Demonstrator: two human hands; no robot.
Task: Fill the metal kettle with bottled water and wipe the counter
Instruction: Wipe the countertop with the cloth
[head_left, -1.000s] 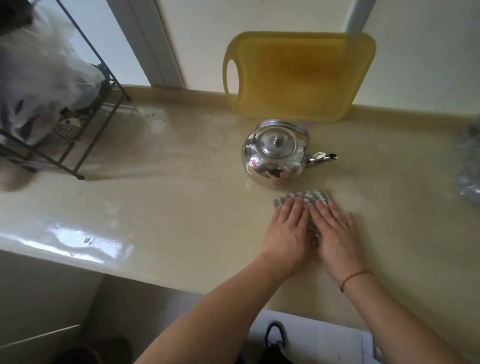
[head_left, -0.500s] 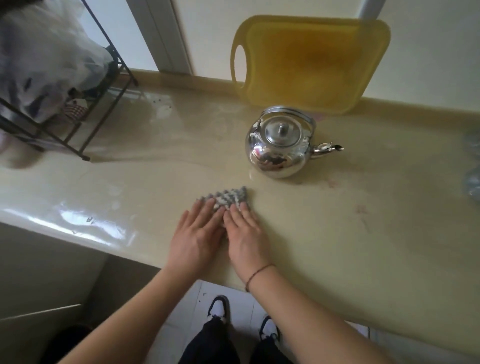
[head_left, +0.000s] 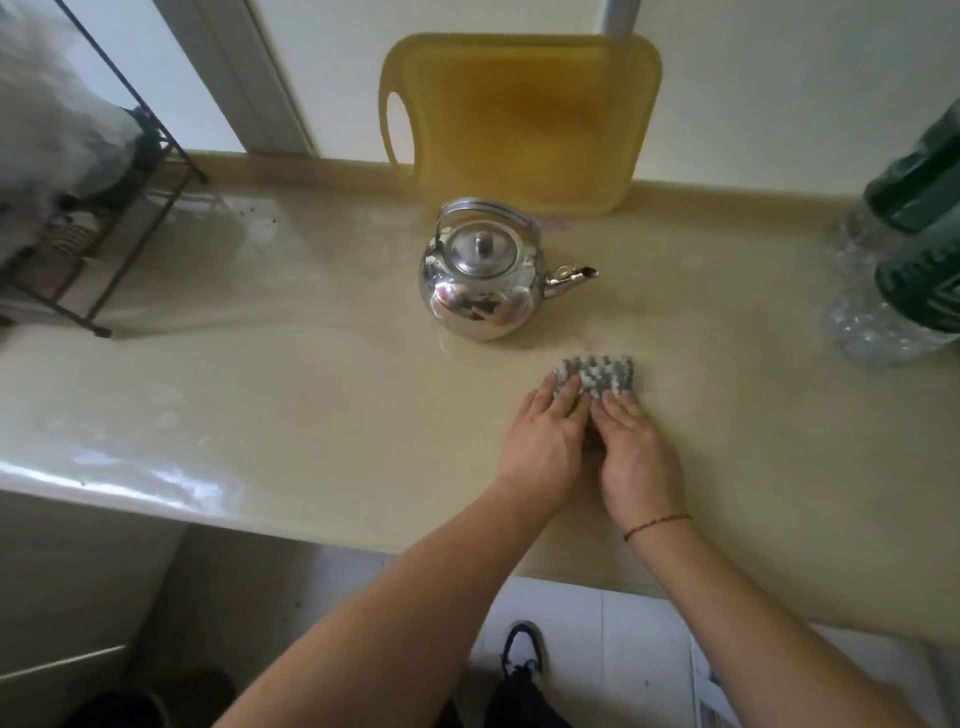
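Note:
A shiny metal kettle (head_left: 480, 280) stands lidded on the beige counter (head_left: 260, 395), spout pointing right. Just in front of it and to the right lies a grey-and-white speckled cloth (head_left: 597, 373). My left hand (head_left: 545, 436) and my right hand (head_left: 636, 452) lie side by side, flat on the cloth's near part, fingers pressing it to the counter. Two clear water bottles with green labels (head_left: 904, 270) stand at the right edge.
A yellow cutting board (head_left: 524, 119) leans on the wall behind the kettle. A black wire rack (head_left: 119, 218) with white bags stands at the far left. Wet sheen covers the counter's left part. Shoes and floor show below the front edge.
Both hands slid the cloth left along the counter, then back right; it now lies in front of the kettle's spout. The kettle has stayed put.

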